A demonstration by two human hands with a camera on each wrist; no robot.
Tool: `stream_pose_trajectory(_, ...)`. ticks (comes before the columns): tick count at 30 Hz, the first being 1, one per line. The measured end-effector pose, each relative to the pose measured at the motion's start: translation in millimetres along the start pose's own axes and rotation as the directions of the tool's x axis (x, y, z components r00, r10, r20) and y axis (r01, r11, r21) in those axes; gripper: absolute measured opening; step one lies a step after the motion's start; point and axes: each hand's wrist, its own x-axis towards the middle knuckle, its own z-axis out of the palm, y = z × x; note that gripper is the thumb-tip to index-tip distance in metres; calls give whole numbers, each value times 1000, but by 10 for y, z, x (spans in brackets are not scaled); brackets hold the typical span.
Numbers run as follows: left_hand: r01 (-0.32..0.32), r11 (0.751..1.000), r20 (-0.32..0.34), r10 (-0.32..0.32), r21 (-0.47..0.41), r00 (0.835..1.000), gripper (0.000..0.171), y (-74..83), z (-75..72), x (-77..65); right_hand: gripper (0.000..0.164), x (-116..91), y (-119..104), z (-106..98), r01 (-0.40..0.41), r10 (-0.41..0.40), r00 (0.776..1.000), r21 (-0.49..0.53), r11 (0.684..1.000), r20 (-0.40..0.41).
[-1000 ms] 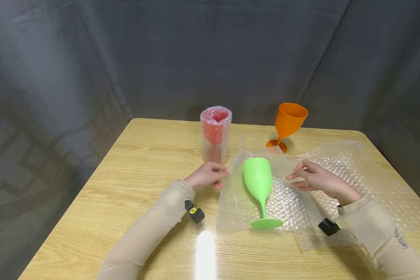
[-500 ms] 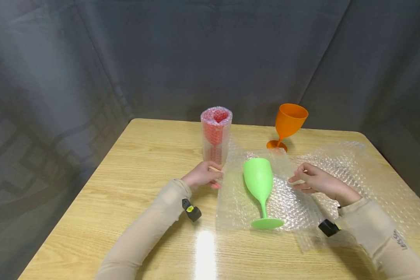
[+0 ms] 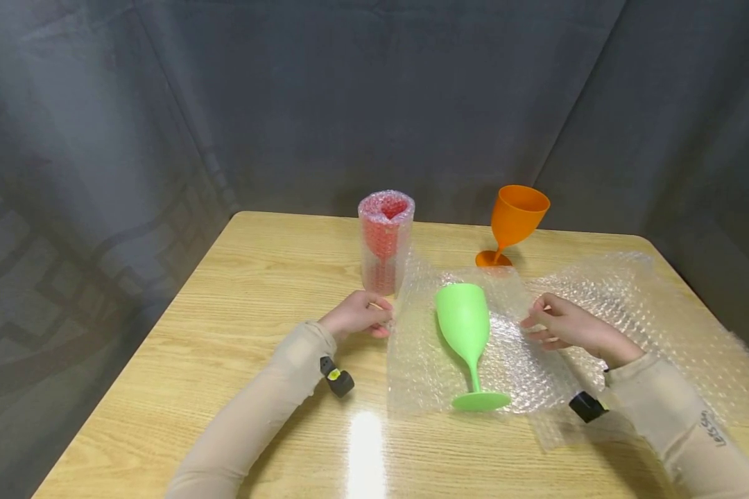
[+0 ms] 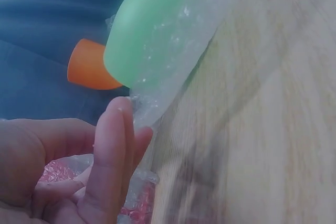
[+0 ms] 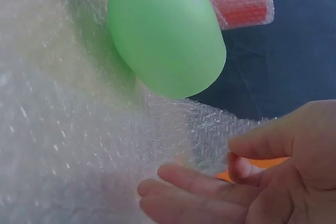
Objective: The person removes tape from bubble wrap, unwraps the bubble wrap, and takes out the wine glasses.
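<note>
A light green goblet (image 3: 464, 326) lies on its side on a sheet of bubble wrap (image 3: 412, 360), base toward me. My left hand (image 3: 360, 314) is at the sheet's left edge, fingers fairly straight; in the left wrist view its fingertips overlap the wrap's corner. To the right of the goblet, my right hand (image 3: 571, 326) hovers low over the wrap. Its thumb and index finger curve toward each other, while the other fingers reach out loosely in the right wrist view. Behind my left hand stands a red goblet (image 3: 383, 239) rolled in bubble wrap.
An orange goblet (image 3: 517, 216) stands tilted at the back right of the wooden table (image 3: 256, 277). Another bubble wrap sheet (image 3: 630, 305) spreads across the right side, partly under my right arm. A grey curtain (image 3: 374, 104) hangs behind the table.
The wrap's raised left edge has dropped flat, and my left hand has drawn back left. My right hand has shifted slightly right; the green goblet has slid slightly right and toward me.
</note>
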Motion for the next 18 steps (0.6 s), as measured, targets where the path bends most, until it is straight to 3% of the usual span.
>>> stream_pose_trajectory(5,-14,1000,5,14,2,1000,27,-39,-16,14,33,19,35,81,20,-23,1000,-111,994,-20)
stream_pose_trajectory(11,-17,1000,7,18,-25,1000,27,-41,-18,7,44,59,-28,209,71,-81,996,-267,961,-26)
stream_pose_trajectory(18,-34,998,7,34,-46,999,26,-40,-6,15,60,148,-112,370,88,-76,993,-148,985,86)
